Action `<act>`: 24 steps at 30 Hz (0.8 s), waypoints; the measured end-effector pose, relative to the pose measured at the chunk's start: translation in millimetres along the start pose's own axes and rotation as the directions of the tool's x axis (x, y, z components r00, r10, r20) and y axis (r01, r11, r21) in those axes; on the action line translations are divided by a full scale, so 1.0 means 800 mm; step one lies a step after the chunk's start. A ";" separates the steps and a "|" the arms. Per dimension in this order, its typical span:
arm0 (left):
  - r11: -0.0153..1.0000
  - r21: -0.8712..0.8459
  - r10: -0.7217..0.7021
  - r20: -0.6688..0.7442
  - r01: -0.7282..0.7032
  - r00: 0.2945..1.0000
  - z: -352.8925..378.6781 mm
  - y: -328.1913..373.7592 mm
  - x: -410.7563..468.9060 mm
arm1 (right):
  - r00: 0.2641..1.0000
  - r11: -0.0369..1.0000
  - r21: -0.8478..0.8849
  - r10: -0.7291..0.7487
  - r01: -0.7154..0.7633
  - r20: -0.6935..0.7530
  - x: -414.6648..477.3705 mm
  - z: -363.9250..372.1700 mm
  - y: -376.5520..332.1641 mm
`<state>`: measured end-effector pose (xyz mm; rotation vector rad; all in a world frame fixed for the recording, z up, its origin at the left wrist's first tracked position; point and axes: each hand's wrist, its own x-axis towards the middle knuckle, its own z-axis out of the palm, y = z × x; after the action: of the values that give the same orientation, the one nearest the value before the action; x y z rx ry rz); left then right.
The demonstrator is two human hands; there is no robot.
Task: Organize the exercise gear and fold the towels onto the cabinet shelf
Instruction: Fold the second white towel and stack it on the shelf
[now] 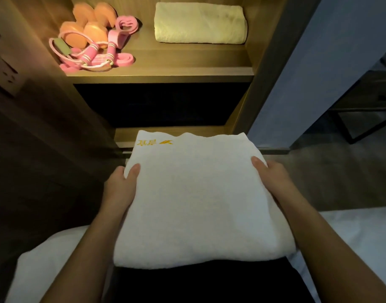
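Through the head camera I see my left hand (119, 186) and right hand (273, 178) grasping the folded white towel (198, 204) by its two sides. The thumbs lie on top and the fingers are tucked out of sight beneath. The towel is held below the lit cabinet shelf (165, 72). On that shelf a second folded towel (200, 22) lies to the right of the dumbbells (84, 31) and the pink jump rope (89, 55).

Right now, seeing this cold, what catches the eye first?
A folded white towel with gold embroidery fills the lower centre, gripped at its sides by the left hand and right hand. Above, the lit cabinet shelf holds pink and orange exercise gear on its left and a folded pale yellow towel on its right.
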<state>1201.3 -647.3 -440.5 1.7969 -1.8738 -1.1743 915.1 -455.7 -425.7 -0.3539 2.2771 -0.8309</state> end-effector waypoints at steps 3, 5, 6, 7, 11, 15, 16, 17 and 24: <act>0.995 0.022 -0.094 0.081 0.093 0.992 -0.004 -0.012 -0.006 | 0.988 0.997 -0.013 0.082 -0.081 0.130 -0.019 -0.009 0.006; 0.976 0.018 -0.215 0.175 0.215 0.961 -0.005 -0.026 -0.014 | 0.960 0.988 0.004 0.148 -0.153 0.237 -0.038 -0.013 0.019; 0.964 -0.004 -0.258 0.213 0.265 0.943 -0.006 -0.035 -0.021 | 0.957 0.988 0.016 0.143 -0.152 0.251 -0.047 -0.013 0.027; 0.961 0.002 -0.271 0.232 0.278 0.934 -0.007 -0.042 -0.030 | 0.966 0.993 0.017 0.110 -0.118 0.234 -0.054 -0.011 0.034; 0.998 0.003 -0.061 0.167 0.061 0.984 -0.011 -0.032 -0.047 | 0.997 0.998 0.009 -0.057 0.057 0.042 -0.047 0.003 0.025; 0.996 0.018 -0.085 0.194 0.083 0.977 -0.020 0.000 -0.016 | 0.979 0.994 0.102 0.021 -0.042 0.202 -0.027 -0.004 0.000; 0.984 0.002 -0.168 0.287 0.175 0.943 -0.024 0.000 -0.015 | 0.961 0.988 0.124 0.058 -0.094 0.269 -0.027 -0.009 0.003; 0.958 -0.028 -0.255 0.375 0.286 0.891 -0.029 -0.005 -0.019 | 0.947 0.983 0.126 0.088 -0.133 0.309 -0.031 -0.013 0.007; 0.989 -0.083 -0.105 0.178 0.122 0.978 0.002 0.011 -0.033 | 0.995 0.999 0.018 -0.044 0.042 0.093 -0.032 0.025 0.001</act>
<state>1198.9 -622.9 -427.1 1.8238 -1.7926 -1.4773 947.3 -452.9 -424.2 -0.4274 2.1826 -0.8363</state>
